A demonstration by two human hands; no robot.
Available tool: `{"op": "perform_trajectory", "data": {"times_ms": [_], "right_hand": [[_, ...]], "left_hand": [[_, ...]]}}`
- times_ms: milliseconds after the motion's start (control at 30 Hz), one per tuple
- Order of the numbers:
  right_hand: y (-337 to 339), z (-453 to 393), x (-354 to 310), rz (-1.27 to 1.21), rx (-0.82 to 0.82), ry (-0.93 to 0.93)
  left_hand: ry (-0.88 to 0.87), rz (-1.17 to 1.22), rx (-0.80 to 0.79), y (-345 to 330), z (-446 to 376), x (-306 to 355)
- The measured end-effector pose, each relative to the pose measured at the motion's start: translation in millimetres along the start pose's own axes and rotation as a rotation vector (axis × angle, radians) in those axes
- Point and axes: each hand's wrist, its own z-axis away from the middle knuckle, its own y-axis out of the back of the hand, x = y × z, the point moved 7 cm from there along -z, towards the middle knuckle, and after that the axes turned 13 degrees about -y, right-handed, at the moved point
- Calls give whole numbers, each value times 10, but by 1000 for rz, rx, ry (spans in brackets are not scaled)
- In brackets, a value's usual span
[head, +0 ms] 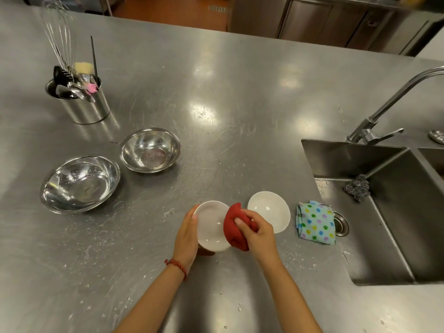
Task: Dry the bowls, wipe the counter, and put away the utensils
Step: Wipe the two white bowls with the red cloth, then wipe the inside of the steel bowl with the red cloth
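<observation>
Red cloth (234,227), bunched in the right hand (258,233), presses against the rim of a small white ceramic bowl (211,227) that the left hand (186,239) grips, tilted just above the wet steel counter (240,92). Another white bowl (269,210) sits just beside it. Two steel mixing bowls (80,183) stand well left, near a steel utensil canister (84,102).

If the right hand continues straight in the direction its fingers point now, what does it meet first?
The right hand grips the red cloth and points left, so the cloth would likely press into the white bowl that the left hand holds. Depth is hard to judge.
</observation>
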Motion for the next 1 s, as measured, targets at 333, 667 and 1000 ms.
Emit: {"op": "perform_trajectory", "data": {"times_ms": [333, 667, 1000], "right_hand": [[191, 28, 128, -83, 74, 4], [123, -29, 95, -60, -48, 42], [-933, -42, -87, 31, -234, 67]], "left_hand": [[50, -256, 134, 32, -103, -256], [35, -306, 137, 167, -83, -250], [-66, -197, 414, 1461, -56, 170]]}}
